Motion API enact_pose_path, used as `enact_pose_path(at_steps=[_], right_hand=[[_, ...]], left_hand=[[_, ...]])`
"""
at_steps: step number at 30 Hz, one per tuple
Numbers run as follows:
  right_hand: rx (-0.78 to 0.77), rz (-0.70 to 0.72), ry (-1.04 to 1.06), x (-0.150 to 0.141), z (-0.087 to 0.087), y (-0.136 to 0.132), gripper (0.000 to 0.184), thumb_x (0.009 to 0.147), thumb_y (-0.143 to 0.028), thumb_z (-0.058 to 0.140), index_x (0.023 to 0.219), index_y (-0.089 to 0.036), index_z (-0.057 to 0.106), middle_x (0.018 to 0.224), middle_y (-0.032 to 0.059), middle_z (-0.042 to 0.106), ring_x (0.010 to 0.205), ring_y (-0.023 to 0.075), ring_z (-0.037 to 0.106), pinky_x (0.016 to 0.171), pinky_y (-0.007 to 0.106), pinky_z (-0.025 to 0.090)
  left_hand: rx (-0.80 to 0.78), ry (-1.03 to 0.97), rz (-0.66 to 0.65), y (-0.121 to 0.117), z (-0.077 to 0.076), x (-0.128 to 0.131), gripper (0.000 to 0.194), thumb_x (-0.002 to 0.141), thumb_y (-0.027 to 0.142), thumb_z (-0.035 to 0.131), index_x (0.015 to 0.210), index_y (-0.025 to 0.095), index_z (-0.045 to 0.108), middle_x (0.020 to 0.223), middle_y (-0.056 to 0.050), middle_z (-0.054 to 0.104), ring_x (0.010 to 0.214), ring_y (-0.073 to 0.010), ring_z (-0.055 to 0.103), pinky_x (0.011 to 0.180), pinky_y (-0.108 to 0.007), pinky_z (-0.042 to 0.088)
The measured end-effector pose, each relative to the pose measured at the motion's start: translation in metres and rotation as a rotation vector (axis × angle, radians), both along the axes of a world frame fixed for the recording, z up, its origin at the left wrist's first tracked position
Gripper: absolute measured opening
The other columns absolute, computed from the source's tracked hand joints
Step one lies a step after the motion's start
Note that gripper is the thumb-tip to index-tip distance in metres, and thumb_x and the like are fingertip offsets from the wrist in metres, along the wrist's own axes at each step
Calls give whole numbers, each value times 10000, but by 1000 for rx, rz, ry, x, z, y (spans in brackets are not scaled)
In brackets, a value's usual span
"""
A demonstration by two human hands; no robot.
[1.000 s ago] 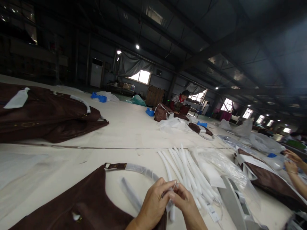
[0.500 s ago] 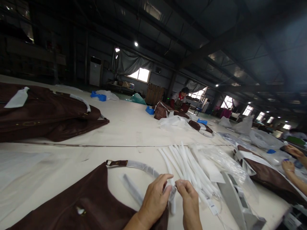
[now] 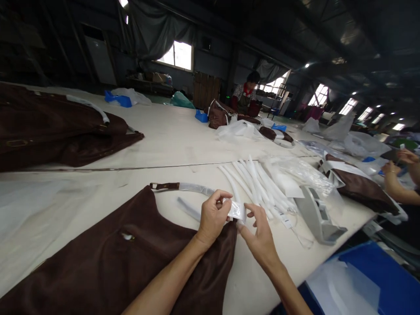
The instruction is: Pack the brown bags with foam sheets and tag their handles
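A dark brown bag [image 3: 108,253] lies on the table in front of me. Its shoulder strap [image 3: 166,186] arches from a metal ring, partly covered in translucent wrapping [image 3: 195,188]. Near the strap's right end, my left hand [image 3: 213,218] pinches the left edge of a small shiny white wrapping sheet [image 3: 236,210]. My right hand [image 3: 259,232] grips the sheet's other side, thumb below and index finger above. Beneath the sheet, the strap's end is mostly hidden. A grey padded strip [image 3: 188,208] lies under the strap, left of my hands.
Several white foam tubes [image 3: 252,179] lie beyond my hands. Right of them stands a grey tape dispenser [image 3: 318,214]. More brown bags rest at the left [image 3: 59,127] and right [image 3: 357,183]. A co-worker's hands [image 3: 393,170] are at far right; another person [image 3: 246,94] works across the table.
My view has tilted down and drawn nearer the table. A white sheet now shows flat between my hands, and my right hand's fingers have spread from a pinch around its edge.
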State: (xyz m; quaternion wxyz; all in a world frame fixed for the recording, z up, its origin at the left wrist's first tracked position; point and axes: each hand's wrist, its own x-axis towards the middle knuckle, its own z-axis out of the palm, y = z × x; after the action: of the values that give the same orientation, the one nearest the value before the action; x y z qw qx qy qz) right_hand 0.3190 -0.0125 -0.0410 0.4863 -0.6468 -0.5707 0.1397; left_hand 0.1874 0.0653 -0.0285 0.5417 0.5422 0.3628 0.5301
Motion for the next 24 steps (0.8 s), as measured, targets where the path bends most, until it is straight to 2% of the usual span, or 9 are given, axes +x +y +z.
enact_pose_path(at_steps=[3,5,7,9,10,12,14,19,24], right_hand=[[81,50,-161,-15,6,1,541,785,-270,637,1309,-211,514,1222,110,562,1144,271,519,998,438,437],[131,51,-186,-21,4,3,435,848,-258,578,1278,-207,542,1168,110,582,1111,261,533,977,422,443],[151,49,-120,-21,0,3,269,917,-259,480,1142,-206,618,1040,93,615,1000,238,569,899,383,465],[103,17,36,-16,-7,0,247,954,-326,448,990,-205,661,912,70,632,871,214,588,811,344,475],[57,-19,147,-12,-11,-2,278,956,-387,462,940,-202,670,875,62,641,817,204,590,766,328,475],[-32,-117,400,-2,-19,-8,359,917,-512,524,889,-188,678,848,58,666,733,184,582,681,304,469],[-72,-227,644,10,-27,-14,418,840,-582,614,875,-171,681,859,63,688,689,169,578,617,288,461],[-54,-362,1023,29,-44,-29,448,650,-520,829,867,-161,673,809,34,695,647,142,588,568,257,473],[41,-388,1219,28,-40,-38,413,598,-413,895,860,-181,676,796,15,682,697,142,613,569,233,508]], left_hand=[[112,76,-22,-4,0,-1,138,815,300,604,845,174,653,592,33,556,457,-113,518,457,-217,421],[189,91,-33,-6,2,-4,137,827,298,616,837,172,669,650,12,594,545,-117,544,528,-214,434],[176,23,-101,-5,4,-6,201,860,350,593,899,171,678,714,-5,611,635,-134,577,604,-224,459],[70,-80,-147,-2,5,-7,320,897,439,520,1010,169,649,772,-19,619,676,-154,613,645,-251,487],[11,-87,-126,1,4,-7,375,908,477,469,1052,168,623,811,-30,627,697,-164,630,660,-265,500],[-68,27,-32,7,0,-6,432,895,526,408,1050,166,588,874,-53,642,749,-182,649,680,-281,511],[-94,209,1,13,-5,-4,426,866,537,397,964,171,592,866,-63,657,793,-202,650,696,-290,505],[-52,500,-132,18,-15,-2,371,803,520,469,692,211,642,775,-69,691,840,-266,629,798,-351,451],[-78,672,-232,18,-18,-2,538,849,610,374,595,222,646,758,-103,701,830,-318,624,820,-391,412]])
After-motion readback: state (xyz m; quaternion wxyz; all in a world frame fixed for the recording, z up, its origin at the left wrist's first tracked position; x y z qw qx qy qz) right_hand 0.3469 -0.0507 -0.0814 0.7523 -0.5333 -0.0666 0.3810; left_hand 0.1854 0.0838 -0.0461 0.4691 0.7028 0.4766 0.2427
